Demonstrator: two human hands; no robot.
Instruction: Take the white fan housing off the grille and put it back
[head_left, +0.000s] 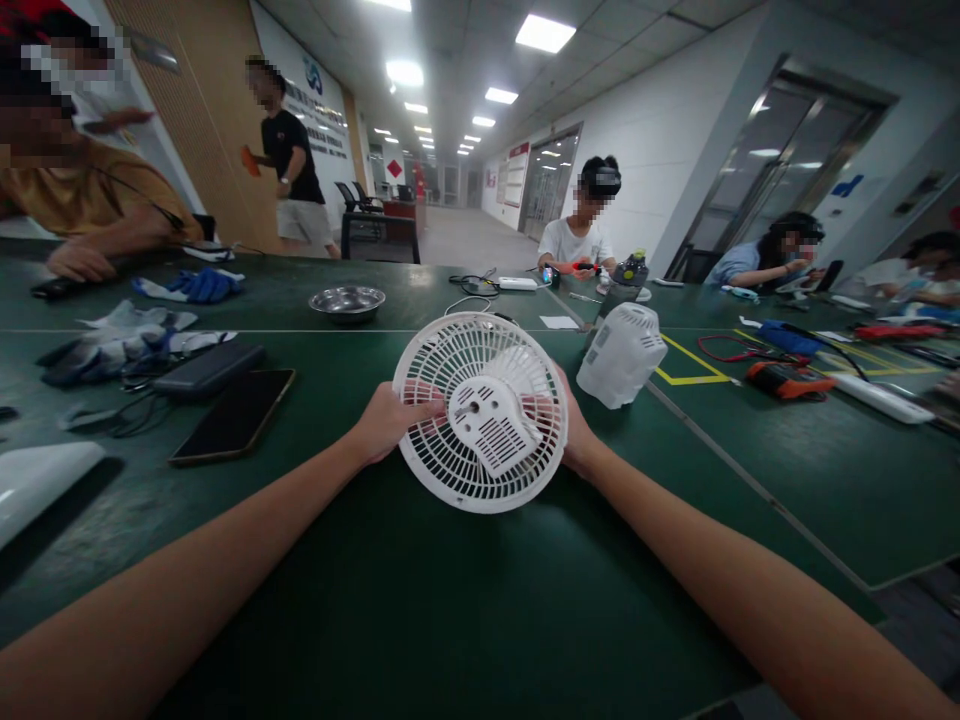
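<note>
Between both hands, above the green table, a round white fan grille [480, 490] is held up and slightly tilted. Its slotted centre plate faces me, and pale fan blades show dimly through the ribs. My left hand [386, 420] grips the left rim, with the thumb lying across the front towards the centre. On the right rim my right hand [574, 425] is closed around the edge, its fingers mostly hidden behind the grille. Just beyond the right hand stands a translucent white plastic housing [622, 355] with slots near its top.
On the left lie a black phone [232, 415], a dark power bank [210, 368] and gloves [127, 340]. A metal bowl [347, 303] sits farther back. A dark bottle [628, 275] stands behind the housing. At right are an orange multimeter [787, 380] and a power strip [883, 398]. Several people are around the table.
</note>
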